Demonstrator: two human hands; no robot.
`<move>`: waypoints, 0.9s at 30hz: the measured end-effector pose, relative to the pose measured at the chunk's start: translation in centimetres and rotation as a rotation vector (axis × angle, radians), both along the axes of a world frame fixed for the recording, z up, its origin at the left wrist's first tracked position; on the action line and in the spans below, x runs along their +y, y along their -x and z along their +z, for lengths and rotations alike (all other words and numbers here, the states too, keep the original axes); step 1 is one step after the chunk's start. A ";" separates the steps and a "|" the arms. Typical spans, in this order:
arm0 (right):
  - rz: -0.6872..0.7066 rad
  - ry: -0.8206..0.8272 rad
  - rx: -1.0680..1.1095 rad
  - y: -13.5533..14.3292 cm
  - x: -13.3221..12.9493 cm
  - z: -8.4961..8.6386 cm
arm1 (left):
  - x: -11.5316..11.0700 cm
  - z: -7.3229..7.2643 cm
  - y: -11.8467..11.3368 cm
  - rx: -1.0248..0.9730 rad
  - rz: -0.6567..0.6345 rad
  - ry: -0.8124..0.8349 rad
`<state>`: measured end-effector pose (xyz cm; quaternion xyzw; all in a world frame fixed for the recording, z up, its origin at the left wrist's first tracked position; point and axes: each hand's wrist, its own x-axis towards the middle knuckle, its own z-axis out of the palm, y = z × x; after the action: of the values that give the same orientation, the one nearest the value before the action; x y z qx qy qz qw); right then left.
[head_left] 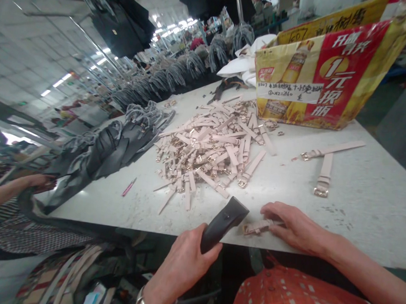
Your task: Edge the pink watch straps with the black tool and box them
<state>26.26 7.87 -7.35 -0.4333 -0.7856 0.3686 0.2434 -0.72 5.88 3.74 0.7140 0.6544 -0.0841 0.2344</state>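
gripping is done by the left hand [193,257]: fingers closed round a black handheld tool [219,226], its wide flat end pointed up and to the right over the near edge of the surface [364,217]. the right hand [294,226] is half open, fingers bent over one end of a buckled pale pink strap [257,227]; whether it is actually pinched cannot be told, blurred there. that strap is located at the near edge, just beside the tool tip, buckle end toward the left.

container: one carton [310,80], yellow and red, stood at the far right of the surface. top is open, a bottle is printed on the front, a handwritten white label [289,92] is stuck across it. contents are hidden by the front wall, can't be told.

a loose heap of pale pink straps [206,147] with gold-toned buckles is spread left of the carton, uncontained. two more straps [325,171] are laid apart at the right, one crossed by the other. a pink tool [129,187] is placed left of the heap. dark grey pieces [117,142] are piled along the left side, by a co-worker's hand [46,182].
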 end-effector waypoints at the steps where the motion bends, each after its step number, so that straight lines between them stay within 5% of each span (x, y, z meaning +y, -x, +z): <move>1: -0.002 0.000 -0.013 0.1 0.1 0.2 | -0.3 0.3 0.2 0.004 0.005 0.006; 12: -0.033 -0.107 -0.144 1.0 2.0 0.3 | -1.7 0.7 -0.6 0.076 -0.065 0.082; 27: -0.146 0.054 0.103 0.1 1.9 -1.6 | 1.1 -0.4 -4.9 0.142 -0.203 0.064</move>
<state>26.15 9.77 -8.94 -0.4763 -0.7280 0.3929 0.2980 4.23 6.93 3.33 0.7610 0.5906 -0.1787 0.2004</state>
